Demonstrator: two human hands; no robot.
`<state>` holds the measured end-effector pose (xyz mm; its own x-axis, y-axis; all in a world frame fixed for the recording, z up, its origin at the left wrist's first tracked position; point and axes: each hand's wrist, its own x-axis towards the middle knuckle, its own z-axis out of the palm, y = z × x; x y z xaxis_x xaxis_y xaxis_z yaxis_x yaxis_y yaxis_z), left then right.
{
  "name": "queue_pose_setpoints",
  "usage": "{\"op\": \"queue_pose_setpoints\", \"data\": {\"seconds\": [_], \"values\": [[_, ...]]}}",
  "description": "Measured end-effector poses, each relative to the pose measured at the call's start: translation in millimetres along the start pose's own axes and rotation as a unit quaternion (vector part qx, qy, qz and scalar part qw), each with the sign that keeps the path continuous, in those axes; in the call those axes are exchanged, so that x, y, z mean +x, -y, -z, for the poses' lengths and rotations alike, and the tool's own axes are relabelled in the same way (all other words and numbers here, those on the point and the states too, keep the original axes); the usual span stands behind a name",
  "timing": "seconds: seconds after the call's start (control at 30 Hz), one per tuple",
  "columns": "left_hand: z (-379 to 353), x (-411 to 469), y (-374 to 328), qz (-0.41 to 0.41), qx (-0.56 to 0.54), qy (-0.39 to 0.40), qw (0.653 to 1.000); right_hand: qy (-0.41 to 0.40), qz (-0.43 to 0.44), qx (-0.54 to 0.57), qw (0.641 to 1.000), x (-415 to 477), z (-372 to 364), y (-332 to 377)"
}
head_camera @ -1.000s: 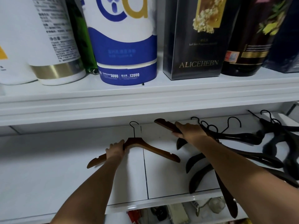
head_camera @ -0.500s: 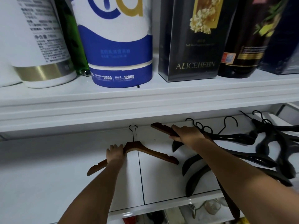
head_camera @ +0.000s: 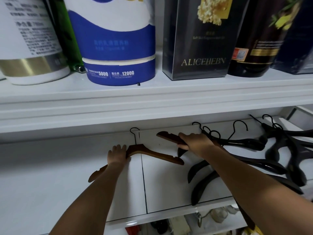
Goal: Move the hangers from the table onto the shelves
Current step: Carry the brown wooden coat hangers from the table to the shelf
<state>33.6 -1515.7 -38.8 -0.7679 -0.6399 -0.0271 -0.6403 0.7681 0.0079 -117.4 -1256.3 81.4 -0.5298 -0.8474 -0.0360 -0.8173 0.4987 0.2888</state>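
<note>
Gripping confirmed both sides: my left hand curls round the brown hanger, flat on the lower shelf; my right hand clasps the darker hanger, black hangers piled just right of those fingers.

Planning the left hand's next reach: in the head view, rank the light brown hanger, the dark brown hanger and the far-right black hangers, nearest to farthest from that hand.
1. light brown hanger: gripped by the left hand itself.
2. dark brown hanger: to the right, held by the right hand.
3. black hangers: heaped at the far right.
</note>
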Motion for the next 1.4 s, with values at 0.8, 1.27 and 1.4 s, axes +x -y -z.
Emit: {"op": "queue_pose_setpoints", "data": {"seconds": [0.8, 1.27, 1.4], "values": [[127, -83, 22, -0.144, -0.22, -0.161, 0.951, -0.012, 0.11, 0.059, 0.992, -1, 63, 86], [136, -108, 17, -0.264, -0.011, -0.174, 0.948, -0.004, 0.128, 0.083, 0.988, -4, 99, 128], [134, -110, 20, -0.245, -0.017, -0.176, 0.953, -0.008, 0.124, 0.066, 0.99, -6, 104, 133]]}}
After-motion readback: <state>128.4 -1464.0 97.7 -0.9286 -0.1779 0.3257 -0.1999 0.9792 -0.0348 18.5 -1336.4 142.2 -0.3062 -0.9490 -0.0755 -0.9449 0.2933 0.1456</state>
